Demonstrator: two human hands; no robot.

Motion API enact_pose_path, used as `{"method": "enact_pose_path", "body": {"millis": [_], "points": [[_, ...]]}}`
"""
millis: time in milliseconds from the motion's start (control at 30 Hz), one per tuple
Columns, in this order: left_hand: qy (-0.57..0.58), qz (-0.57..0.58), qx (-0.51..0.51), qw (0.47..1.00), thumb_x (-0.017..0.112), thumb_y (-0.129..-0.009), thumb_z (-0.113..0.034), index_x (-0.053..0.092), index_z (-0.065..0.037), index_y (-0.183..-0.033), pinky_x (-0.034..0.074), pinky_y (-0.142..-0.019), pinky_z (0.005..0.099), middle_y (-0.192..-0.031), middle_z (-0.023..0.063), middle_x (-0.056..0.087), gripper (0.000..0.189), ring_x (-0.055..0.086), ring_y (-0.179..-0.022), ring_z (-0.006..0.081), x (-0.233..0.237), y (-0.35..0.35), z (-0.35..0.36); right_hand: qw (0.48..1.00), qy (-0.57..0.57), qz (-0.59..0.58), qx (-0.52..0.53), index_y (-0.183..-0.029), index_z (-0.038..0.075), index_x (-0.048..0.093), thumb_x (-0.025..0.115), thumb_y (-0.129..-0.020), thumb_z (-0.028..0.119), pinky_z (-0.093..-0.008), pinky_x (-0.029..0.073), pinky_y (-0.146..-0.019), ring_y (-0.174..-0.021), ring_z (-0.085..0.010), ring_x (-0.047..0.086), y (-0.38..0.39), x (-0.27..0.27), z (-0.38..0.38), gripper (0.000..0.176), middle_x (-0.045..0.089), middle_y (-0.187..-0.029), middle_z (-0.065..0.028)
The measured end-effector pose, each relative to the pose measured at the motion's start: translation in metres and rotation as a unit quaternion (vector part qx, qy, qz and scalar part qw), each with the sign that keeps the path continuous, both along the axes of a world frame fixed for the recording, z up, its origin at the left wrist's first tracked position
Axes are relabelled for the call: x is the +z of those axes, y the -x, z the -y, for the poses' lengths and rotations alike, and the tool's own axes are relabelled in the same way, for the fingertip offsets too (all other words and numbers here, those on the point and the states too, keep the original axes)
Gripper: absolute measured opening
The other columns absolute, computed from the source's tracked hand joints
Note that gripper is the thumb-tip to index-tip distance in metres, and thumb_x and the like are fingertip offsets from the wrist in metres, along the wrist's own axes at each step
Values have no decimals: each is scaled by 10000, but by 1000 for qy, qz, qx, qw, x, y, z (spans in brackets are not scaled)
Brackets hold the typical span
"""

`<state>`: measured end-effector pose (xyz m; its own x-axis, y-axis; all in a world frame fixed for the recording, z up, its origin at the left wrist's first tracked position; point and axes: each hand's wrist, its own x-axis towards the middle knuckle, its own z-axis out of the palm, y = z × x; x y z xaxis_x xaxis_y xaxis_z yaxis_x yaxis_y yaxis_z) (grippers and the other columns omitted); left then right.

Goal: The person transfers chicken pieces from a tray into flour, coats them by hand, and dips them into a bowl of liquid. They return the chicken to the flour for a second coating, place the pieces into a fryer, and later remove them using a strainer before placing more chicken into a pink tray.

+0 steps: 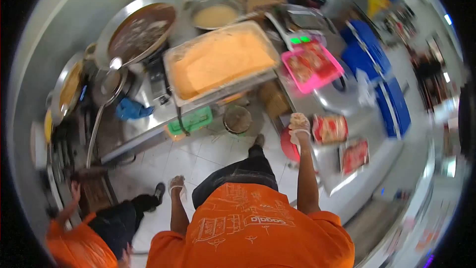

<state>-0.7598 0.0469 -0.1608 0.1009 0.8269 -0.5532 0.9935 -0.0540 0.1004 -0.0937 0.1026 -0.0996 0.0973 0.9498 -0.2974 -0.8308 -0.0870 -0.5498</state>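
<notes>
My right hand (300, 135), in a thin clear glove, is raised over the edge of the steel counter. Its fingers are closed around a pale, lumpy piece of food (299, 120) whose exact kind I cannot make out. Just below and to the left of it is a red bucket (289, 145). Beside it on the counter lies a red-and-clear pack of food (330, 129). My left hand (177, 184), also gloved, hangs low over the tiled floor, its fingers loosely apart with nothing seen in them. Ahead stands a large tray of orange-tinted powder (223, 59).
A pink basket of reddish meat (312, 66) sits by a scale with green digits (299, 39). Large pans (113, 20) and a ladle (96, 129) are at left. Blue coolers (394, 106) stand right. A co-worker in orange (79, 243) is close at lower left.
</notes>
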Motion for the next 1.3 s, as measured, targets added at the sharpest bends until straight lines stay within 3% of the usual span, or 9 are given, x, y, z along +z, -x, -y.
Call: {"method": "enact_pose_path", "body": {"millis": [100, 267, 400, 600, 667, 767, 867, 1067, 1300], "points": [[57, -62, 82, 993, 433, -855, -179, 600, -123, -962, 487, -806, 422, -1032, 170, 608, 206, 602, -957, 303, 5, -29, 47, 908, 23, 418, 23, -939, 119, 530, 491, -873, 275, -365, 410, -377, -489, -168, 502, -17, 36, -106, 174, 538, -712, -16], [49, -22, 192, 980, 443, -844, -155, 589, -130, -991, 493, -797, 427, -1029, 144, 614, 209, 602, -959, 314, 13, -120, 54, 908, 96, 380, 148, -940, 119, 527, 592, -810, 153, -356, 415, -383, -490, -177, 511, -13, 78, -181, 150, 535, -699, -27], [-195, 57, 207, 957, 415, -887, -277, 611, -82, -945, 477, -737, 383, -892, 99, 643, 283, 620, -787, 254, -12, -152, 28, 906, 166, 334, 200, -958, 126, 530, 585, -800, 122, -354, 420, -392, -498, -187, 523, 11, 73, -197, 167, 538, -692, -35], [-187, 333, 442, 812, 394, -920, -361, 611, -76, -942, 443, -645, 298, -802, 58, 606, 359, 557, -675, 148, 83, -155, -76, 867, 138, 372, 301, -960, 121, 553, 557, -806, 126, -369, 425, -405, -504, -192, 532, 49, 60, -185, 154, 548, -682, -39], [-153, 409, 503, 745, 453, -859, -202, 574, -99, -848, 481, -686, 413, -857, 121, 619, 160, 597, -789, 332, 79, -141, -101, 898, 206, 268, 281, -937, 120, 567, 564, -804, 110, -360, 425, -410, -511, -182, 532, 63, 68, -185, 134, 542, -678, -31], [-284, 301, 321, 852, 452, -854, -209, 572, -89, -787, 484, -646, 401, -808, 119, 637, 182, 606, -762, 333, -39, -95, -86, 847, 247, 367, 294, -937, 110, 578, 578, -811, 118, -343, 438, -422, -529, -176, 544, 101, 84, -182, 127, 546, -690, -31], [-177, 101, 202, 958, 447, -849, -204, 574, -95, -815, 483, -634, 415, -846, 110, 644, 171, 617, -770, 322, 9, -85, -67, 827, 170, 351, 404, -961, 105, 584, 609, -804, 148, -323, 444, -434, -548, -164, 557, 117, 21, -190, 164, 560, -716, -30], [-63, 46, 227, 971, 444, -828, -176, 602, -111, -865, 492, -697, 440, -924, 113, 651, 175, 634, -830, 300, 5, -69, 40, 764, 96, 347, 536, -985, 68, 575, 612, -842, 208, -269, 462, -478, -622, -109, 566, 278, 136, -191, 203, 556, -758, -5], [-73, 33, 473, 877, 578, -779, -166, 606, -119, -959, 496, -721, 374, -928, 88, 635, 189, 610, -862, 252, -7, -105, 158, 720, -10, 234, 653, -966, 103, 521, 571, -867, 282, -253, 434, -467, -540, -121, 520, 471, 168, -244, 211, 537, -729, 1]]}}
